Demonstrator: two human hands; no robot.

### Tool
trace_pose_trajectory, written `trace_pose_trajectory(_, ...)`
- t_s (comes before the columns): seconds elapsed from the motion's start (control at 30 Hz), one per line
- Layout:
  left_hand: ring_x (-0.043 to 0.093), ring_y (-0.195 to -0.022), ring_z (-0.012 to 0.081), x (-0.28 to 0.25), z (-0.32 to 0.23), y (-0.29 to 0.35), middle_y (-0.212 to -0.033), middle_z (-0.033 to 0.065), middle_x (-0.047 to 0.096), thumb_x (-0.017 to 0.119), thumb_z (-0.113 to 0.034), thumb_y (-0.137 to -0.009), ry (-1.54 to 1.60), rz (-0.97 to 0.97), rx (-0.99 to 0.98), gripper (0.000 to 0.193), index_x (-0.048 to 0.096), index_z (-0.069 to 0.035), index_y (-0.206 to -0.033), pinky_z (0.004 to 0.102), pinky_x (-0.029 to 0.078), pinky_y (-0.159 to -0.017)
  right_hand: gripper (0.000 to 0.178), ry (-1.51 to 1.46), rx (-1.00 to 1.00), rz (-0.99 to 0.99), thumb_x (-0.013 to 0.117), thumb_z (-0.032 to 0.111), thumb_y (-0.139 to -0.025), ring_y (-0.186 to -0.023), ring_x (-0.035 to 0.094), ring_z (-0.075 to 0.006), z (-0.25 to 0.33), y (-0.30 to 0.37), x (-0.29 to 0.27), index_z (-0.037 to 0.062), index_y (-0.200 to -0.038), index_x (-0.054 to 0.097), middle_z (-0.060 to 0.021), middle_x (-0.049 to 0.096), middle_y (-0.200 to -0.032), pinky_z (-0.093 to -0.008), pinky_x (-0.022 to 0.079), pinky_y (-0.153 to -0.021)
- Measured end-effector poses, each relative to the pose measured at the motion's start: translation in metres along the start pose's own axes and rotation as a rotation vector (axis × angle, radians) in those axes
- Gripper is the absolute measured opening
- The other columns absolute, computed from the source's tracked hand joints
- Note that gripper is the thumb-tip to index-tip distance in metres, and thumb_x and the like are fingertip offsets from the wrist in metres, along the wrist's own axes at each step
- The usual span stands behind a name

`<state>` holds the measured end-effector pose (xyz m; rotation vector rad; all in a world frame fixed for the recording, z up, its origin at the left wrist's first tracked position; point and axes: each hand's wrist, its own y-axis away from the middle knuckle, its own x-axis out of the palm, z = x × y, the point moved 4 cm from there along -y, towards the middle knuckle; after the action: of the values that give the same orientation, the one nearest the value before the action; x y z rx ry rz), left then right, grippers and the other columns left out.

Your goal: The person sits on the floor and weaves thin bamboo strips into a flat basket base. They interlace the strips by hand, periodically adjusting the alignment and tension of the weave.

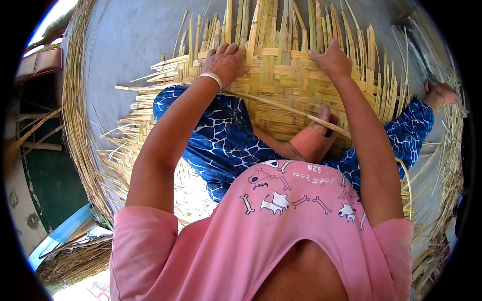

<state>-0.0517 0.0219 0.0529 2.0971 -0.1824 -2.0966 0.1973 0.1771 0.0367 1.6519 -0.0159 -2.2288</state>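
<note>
Fingers of your left hand point(225, 62) lie slightly bent over the far part of a woven mat point(281, 75); their undersides are hidden, so I cannot tell whether they pinch a strip. On your right hand point(333, 60), thumb and forefinger stand wide apart near that same edge, the thumb pointing toward the left hand; the other fingers are hidden.

The mat, yellow with hints of green, lies on the floor in front of you and beneath your legs. Between your hands is an open stretch of weave. Past it, unwoven strip ends point(255, 25) fan away like a fringe, and more stick out along both sides. A long thin stick point(273, 104) slants across the mat, from near your left wrist to your right forearm. One bare foot point(311, 143) rests by the stick; your other foot point(442, 94) is out past the right side.

Blue patterned trousers point(221, 130) cover your bent legs, the left knee hiding some weave. Grey floor point(133, 47) gives room beyond the left ends, up to a curving bundle of straw point(80, 115). On the right, scattered straw point(449, 155) narrows that room.
</note>
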Motion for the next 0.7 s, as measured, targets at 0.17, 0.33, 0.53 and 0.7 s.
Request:
trace_pose_trajectory(0.17, 0.04, -0.125, 0.0253, -0.001, -0.004, 0.001, -0.13, 0.0078, 0.047, 0.06, -0.038, -0.084, -0.014, 0.031, -0.016, 0.057, 0.045, -0.011, -0.132, 0.0418, 0.035, -0.099, 0.063, 0.008, 0.029, -0.012, 0.07, 0.046, -0.072, -0.099, 0.06, -0.0327, 0.007, 0.009, -0.007, 0.0041, -0.113, 0.048, -0.0159, 0.064, -0.103, -0.0458, 0.045, -0.085)
trace_pose_trajectory(0.33, 0.038, -0.128, 0.0282, 0.003, -0.032, 0.026, -0.135, 0.0103, 0.044, 0.06, -0.034, -0.084, 0.112, -0.213, -0.001, 0.056, 0.044, -0.011, -0.133, 0.0436, 0.034, -0.101, 0.071, 0.073, -0.203, -0.465, 0.069, 0.037, -0.075, -0.122, 0.041, -0.0332, 0.008, 0.032, 0.004, 0.0063, -0.132, 0.039, -0.0161, 0.042, -0.135, -0.0456, 0.037, -0.098)
trace_pose_trajectory(0.53, 0.032, -0.132, 0.0301, 0.015, -0.059, 0.025, -0.14, 0.0136, 0.038, 0.062, -0.033, -0.081, 0.262, -0.143, -0.075, 0.057, 0.047, -0.013, -0.132, 0.0472, 0.03, -0.103, 0.074, 0.022, -0.417, -0.241, 0.066, 0.035, -0.076, -0.132, 0.03, -0.0342, 0.081, 0.06, 0.031, 0.0074, -0.138, 0.036, -0.0165, 0.032, -0.145, -0.0446, 0.026, -0.107)
trace_pose_trajectory(0.7, 0.029, -0.134, 0.0321, 0.014, -0.059, 0.022, -0.141, 0.0135, 0.037, 0.061, -0.032, -0.08, 0.291, -0.095, -0.078, 0.054, 0.05, -0.014, -0.13, 0.0488, 0.028, -0.103, 0.078, -0.011, -0.252, -0.151, 0.068, 0.038, -0.074, -0.135, 0.026, -0.0323, 0.092, 0.046, 0.047, 0.0099, -0.139, 0.035, -0.0144, 0.03, -0.146, -0.0459, 0.018, -0.11)
